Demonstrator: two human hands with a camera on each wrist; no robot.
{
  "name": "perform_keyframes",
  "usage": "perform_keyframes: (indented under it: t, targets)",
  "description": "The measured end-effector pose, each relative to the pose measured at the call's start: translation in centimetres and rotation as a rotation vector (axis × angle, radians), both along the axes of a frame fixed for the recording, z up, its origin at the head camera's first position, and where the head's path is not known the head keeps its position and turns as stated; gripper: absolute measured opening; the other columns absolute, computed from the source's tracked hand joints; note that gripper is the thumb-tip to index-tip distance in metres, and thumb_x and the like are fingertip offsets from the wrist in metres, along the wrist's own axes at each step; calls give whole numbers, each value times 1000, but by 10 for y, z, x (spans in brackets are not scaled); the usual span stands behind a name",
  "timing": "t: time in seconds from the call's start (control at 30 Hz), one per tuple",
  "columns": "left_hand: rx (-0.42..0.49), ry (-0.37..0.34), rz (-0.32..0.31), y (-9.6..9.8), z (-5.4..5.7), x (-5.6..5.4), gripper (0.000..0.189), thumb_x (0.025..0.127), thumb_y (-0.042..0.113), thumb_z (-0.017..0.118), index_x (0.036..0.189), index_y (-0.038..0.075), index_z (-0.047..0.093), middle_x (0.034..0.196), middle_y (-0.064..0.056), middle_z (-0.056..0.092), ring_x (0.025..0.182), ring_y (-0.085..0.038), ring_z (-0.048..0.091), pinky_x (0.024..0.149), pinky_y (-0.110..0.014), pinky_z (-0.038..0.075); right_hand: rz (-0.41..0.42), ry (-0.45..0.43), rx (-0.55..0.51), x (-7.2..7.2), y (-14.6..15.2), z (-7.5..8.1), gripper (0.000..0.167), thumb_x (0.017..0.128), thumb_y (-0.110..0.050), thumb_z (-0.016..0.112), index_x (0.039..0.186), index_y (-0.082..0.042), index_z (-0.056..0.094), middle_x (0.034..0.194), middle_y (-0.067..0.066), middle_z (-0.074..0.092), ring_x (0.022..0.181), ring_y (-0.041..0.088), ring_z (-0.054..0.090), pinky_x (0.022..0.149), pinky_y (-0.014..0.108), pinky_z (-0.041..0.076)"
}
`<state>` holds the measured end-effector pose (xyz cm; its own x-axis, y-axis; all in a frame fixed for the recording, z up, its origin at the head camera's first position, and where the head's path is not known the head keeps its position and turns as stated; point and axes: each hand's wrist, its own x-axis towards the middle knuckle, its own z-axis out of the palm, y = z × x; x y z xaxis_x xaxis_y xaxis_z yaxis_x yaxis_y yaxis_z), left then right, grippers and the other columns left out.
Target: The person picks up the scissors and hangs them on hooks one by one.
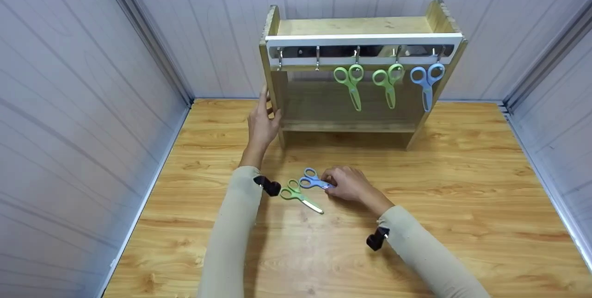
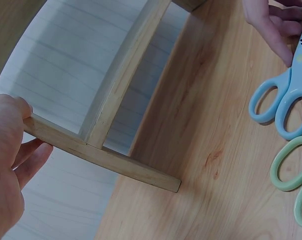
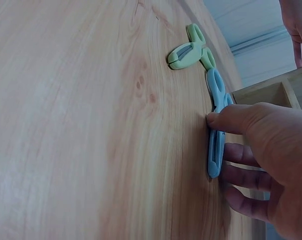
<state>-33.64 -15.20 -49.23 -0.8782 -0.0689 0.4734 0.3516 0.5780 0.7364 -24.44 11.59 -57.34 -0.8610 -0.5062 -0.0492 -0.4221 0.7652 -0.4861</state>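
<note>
My left hand (image 1: 262, 124) grips the left side panel of a small wooden shelf (image 1: 349, 127), with thumb and fingers on either side of the panel's edge in the left wrist view. Low over the table, my right hand (image 1: 349, 184) pinches a pair of blue scissors (image 3: 215, 145) by the blade end, thumb on one side and fingers on the other. Those scissors lie flat or nearly so, handle loops pointing left in the head view. Beside them lies a pair of green scissors (image 1: 300, 195), its handles close to the blue ones.
Across the shelf's upper front runs a white rail (image 1: 296, 61) with several metal hooks. From its right-hand hooks hang two green scissors (image 1: 354, 92) (image 1: 390, 92) and one blue pair of scissors (image 1: 426, 92). Pale panelled walls (image 1: 222, 25) enclose the wooden table (image 1: 471, 187) at the back and sides.
</note>
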Motion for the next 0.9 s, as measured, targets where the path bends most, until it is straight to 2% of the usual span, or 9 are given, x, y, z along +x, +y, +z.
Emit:
perform_keyframes:
  t: [0.37, 0.57, 0.9]
  targets:
    - [-19, 16, 14, 0, -1, -2, 76, 104, -3, 71, 173, 5, 39, 149, -34, 69, 123, -51, 80, 96, -51, 74, 4, -15, -1, 1, 0, 1, 23, 97, -20, 87, 119, -15, 84, 100, 5, 78, 84, 17, 64, 72, 38, 53]
    - [-16, 22, 9, -1, 0, -2, 76, 104, -4, 71, 172, 3, 39, 148, -35, 68, 128, -50, 77, 100, -51, 73, 2, -17, 4, 1, -1, 2, 22, 97, -19, 86, 119, -15, 83, 102, 5, 78, 88, 19, 66, 74, 40, 55]
    - [-12, 5, 11, 0, 1, 0, 76, 104, -3, 71, 172, 3, 39, 150, -35, 68, 122, -52, 80, 95, -52, 74, 8, -7, -4, 0, 0, 1, 20, 96, -18, 87, 115, -16, 80, 93, 2, 74, 80, 14, 59, 68, 33, 46]
